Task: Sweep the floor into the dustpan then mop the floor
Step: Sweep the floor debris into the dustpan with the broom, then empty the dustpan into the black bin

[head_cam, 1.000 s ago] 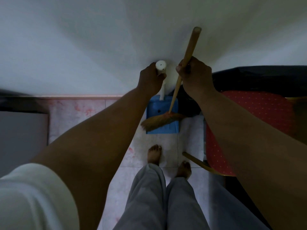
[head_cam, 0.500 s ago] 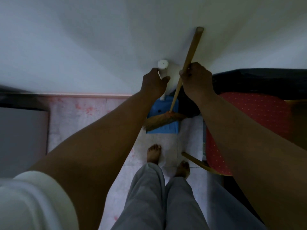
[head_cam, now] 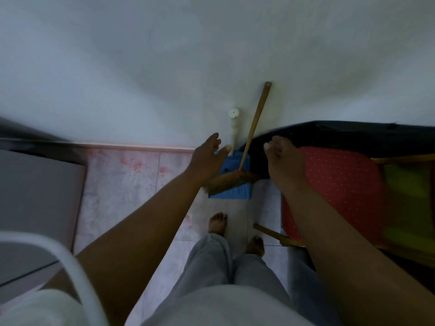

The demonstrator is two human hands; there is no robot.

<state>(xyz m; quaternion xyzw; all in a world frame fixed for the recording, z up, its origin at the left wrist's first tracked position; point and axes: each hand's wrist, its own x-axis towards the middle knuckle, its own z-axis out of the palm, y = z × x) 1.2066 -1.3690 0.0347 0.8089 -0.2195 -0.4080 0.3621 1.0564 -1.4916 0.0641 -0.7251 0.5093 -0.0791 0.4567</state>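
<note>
A broom with a wooden handle leans against the white wall, its bristles resting on a blue dustpan. The dustpan's white upright handle also stands against the wall. My left hand hovers open just left of the white handle, fingers spread, holding nothing. To the right of the broom handle is my right hand, held loosely and empty. Neither hand touches the broom or the dustpan.
A red dotted chair with wooden legs stands close on the right, with dark cloth behind it. A grey surface fills the left. My bare feet stand on pale floor tiles just before the dustpan.
Both hands have let go: the left released the dustpan's white handle, the right released the broom handle. Both pulled back toward me, and the tools stay leaning on the wall.
</note>
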